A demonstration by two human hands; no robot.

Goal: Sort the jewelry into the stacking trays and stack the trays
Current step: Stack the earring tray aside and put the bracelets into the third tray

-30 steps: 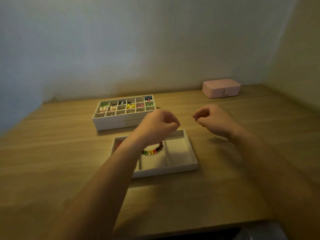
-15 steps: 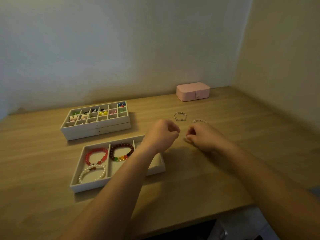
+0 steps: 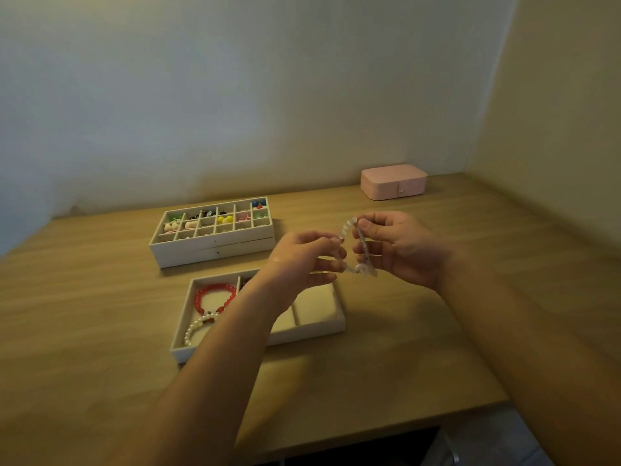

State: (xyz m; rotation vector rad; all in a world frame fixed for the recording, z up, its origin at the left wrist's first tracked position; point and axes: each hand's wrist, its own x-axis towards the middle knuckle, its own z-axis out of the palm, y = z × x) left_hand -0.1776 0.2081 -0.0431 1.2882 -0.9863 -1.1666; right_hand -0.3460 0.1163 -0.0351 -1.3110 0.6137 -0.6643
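A pale beaded bracelet (image 3: 347, 228) hangs in the air between my hands, above the table to the right of the near tray. My left hand (image 3: 307, 260) pinches its left side and my right hand (image 3: 400, 245) pinches its right side. Below my left arm lies a white three-section tray (image 3: 336, 322); a red bracelet (image 3: 215, 297) and a pearl bracelet (image 3: 195, 329) lie in its left section, and its right section shows bare lining. Behind it stands a stack of white trays (image 3: 215, 250), the top one divided into small cells with coloured pieces.
A closed pink jewelry box (image 3: 393, 181) sits at the back right near the wall corner. The wooden table (image 3: 403, 348) ends at a front edge close to me, with walls behind and to the right.
Both hands rose from the table at the right and now hold a pale bracelet between them. The bracelets seen lying on the table half a second ago are out of sight.
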